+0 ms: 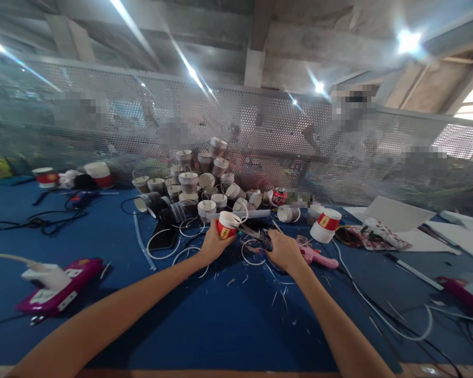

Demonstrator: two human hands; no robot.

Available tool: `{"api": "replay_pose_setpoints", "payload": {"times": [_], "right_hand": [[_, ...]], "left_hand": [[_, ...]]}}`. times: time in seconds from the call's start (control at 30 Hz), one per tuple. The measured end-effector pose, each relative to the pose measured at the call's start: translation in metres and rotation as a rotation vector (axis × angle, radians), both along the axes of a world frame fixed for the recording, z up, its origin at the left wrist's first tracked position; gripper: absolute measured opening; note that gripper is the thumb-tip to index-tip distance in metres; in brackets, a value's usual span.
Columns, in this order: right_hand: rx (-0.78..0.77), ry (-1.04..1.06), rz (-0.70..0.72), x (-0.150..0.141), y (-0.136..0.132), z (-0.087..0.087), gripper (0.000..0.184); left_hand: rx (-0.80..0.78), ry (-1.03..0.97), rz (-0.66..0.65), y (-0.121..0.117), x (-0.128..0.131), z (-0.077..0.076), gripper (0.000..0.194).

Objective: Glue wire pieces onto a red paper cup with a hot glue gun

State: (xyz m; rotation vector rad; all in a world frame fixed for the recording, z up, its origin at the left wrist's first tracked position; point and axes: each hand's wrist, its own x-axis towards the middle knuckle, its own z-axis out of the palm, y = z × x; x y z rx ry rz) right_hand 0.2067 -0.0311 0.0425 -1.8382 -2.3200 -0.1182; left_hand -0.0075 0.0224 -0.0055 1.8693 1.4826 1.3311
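Note:
My left hand is closed around a small red-and-white paper cup, held upright over the table. A white strip loops up from its rim. To its right, my right hand grips what look like scissors, their metal blades pointing left at the cup's rim. Fingers partly hide the handles. Behind the cup stands a heap of several similar cups with pale tops and wire loops. Thin white wire rings and small clippings lie on the blue table around both hands.
A pink-handled glue gun lies beside my right hand. Stacked cups and white sheets are at right. A purple power strip sits at left, a black phone nearer. A perforated metal screen closes off the back.

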Motion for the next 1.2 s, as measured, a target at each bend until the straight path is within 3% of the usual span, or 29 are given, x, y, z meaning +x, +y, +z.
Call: {"api": "replay_pose_setpoints", "payload": {"times": [0.37,0.67,1.2], "right_hand": [[0.103,-0.063,-0.004,-0.01,-0.005,-0.004,0.068],[0.097,-0.08,-0.04,-0.014,-0.005,-0.01,0.07],[0.004,-0.091,-0.037,-0.016,-0.003,-0.009,0.069]], "left_hand": [[0.117,0.204,-0.204,-0.007,0.002,-0.008,0.068],[0.275,0.31,-0.166,-0.003,0.004,-0.018,0.065],[0.269,0.4,-0.1,-0.003,0.004,-0.02,0.064]]}}
